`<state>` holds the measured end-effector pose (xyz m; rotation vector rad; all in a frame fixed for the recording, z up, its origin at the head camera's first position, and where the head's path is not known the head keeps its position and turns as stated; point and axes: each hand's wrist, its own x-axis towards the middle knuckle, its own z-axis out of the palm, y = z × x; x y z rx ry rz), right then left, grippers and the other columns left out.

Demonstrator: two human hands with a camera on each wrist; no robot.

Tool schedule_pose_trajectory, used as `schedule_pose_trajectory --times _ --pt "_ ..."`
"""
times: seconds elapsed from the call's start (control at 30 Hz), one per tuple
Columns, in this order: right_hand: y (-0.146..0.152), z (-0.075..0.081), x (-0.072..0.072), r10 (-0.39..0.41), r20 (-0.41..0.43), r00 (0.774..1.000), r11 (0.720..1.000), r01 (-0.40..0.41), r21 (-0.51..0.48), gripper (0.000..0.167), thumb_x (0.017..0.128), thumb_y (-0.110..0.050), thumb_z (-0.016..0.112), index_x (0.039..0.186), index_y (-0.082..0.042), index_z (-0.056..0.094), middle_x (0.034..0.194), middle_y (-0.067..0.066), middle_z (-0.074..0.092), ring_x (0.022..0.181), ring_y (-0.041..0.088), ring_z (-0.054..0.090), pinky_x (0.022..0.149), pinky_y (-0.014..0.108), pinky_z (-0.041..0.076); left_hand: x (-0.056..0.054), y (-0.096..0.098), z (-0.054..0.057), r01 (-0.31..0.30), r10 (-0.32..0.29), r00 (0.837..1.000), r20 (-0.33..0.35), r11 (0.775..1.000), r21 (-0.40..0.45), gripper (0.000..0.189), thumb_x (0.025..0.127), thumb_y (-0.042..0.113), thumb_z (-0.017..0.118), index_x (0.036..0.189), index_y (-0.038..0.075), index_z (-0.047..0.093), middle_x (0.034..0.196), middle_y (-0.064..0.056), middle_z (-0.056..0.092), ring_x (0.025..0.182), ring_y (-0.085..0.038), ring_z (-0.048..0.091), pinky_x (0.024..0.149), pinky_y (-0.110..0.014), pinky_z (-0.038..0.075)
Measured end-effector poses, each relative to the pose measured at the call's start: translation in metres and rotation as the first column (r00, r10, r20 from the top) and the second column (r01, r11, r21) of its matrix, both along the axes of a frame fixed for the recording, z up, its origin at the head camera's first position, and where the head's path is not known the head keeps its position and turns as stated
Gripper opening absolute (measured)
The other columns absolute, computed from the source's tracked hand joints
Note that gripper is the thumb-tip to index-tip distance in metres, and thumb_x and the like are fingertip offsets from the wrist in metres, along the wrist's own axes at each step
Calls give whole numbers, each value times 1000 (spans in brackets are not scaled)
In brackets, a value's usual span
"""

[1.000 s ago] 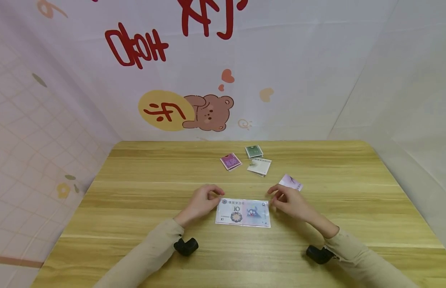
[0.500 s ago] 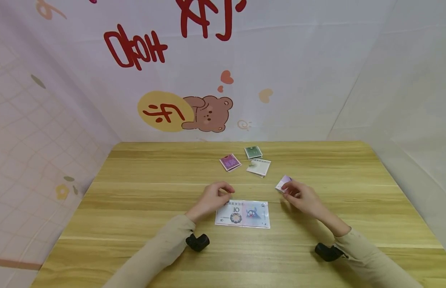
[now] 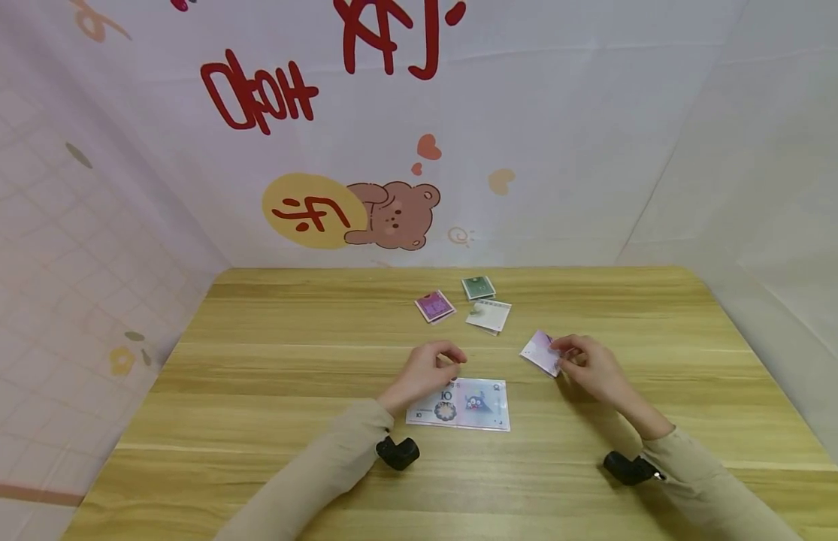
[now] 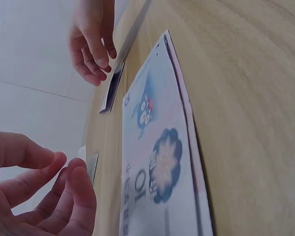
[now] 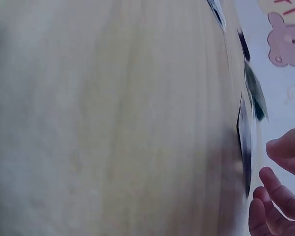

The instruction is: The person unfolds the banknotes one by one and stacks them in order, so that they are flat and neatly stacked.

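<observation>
A blue-white toy banknote printed with 10 lies flat on the table; its near edge in the left wrist view shows more than one layer. My left hand hovers over its upper left part, fingers loosely bent and holding nothing. To the right, my right hand is at the right edge of a folded purple-white note. In the right wrist view, a gap shows between its thumb and index finger, with the folded note beside them. Whether the fingertips touch that note is hard to tell.
Farther back on the wooden table lie a folded magenta note, a folded green note and a folded whitish note. A printed cloth wall rises behind the table's far edge.
My left hand has moved right, from the 10 note's left edge to above it. My right hand has moved right, away from that note, and across the folded purple note to its right edge.
</observation>
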<state>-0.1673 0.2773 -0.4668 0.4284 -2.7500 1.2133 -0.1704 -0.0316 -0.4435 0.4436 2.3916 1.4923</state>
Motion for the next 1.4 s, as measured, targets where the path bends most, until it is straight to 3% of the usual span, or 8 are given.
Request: schedule_pose_trajectory --times 0.13,0.43,0.9,1.17,1.4 --pt "7 -2 -5 -24 30 999 1000 24 -5 22 82 11 66 103 7 65 93 19 61 76 24 56 56 23 46 1 9 -1 1 -1 1000 24 1000 18 14 89 -1 60 102 -2 66 102 -15 64 71 -18 62 60 -21 49" --pt "15 -6 -16 -25 37 999 1000 24 17 19 85 6 66 103 7 67 103 23 65 93 35 57 79 46 47 0 29 -2 2 -2 1000 8 999 44 15 87 -3 61 100 -2 67 102 -14 66 79 -13 63 64 -21 50" --pt "17 -11 -24 -74 97 992 997 73 18 22 82 5 71 104 5 71 106 25 61 96 36 55 77 39 44 -15 72 -6 21 -19 999 -48 999 36 27 82 -5 58 107 -1 66 110 -11 67 95 -19 65 79 -20 50" --pt "17 -13 -26 -100 123 987 995 101 0 23 82 2 72 105 4 71 104 23 61 93 33 53 74 35 43 -27 94 -7 2 -2 1000 -2 998 55 32 81 -1 64 113 3 65 118 -13 64 105 -26 63 83 -21 49" --pt "16 -14 -26 -107 118 987 994 108 0 23 82 2 72 105 4 72 104 23 61 92 32 52 73 36 42 -30 103 -9 8 -10 999 37 999 40 29 80 1 64 109 5 67 111 -13 66 104 -23 62 83 -20 47"
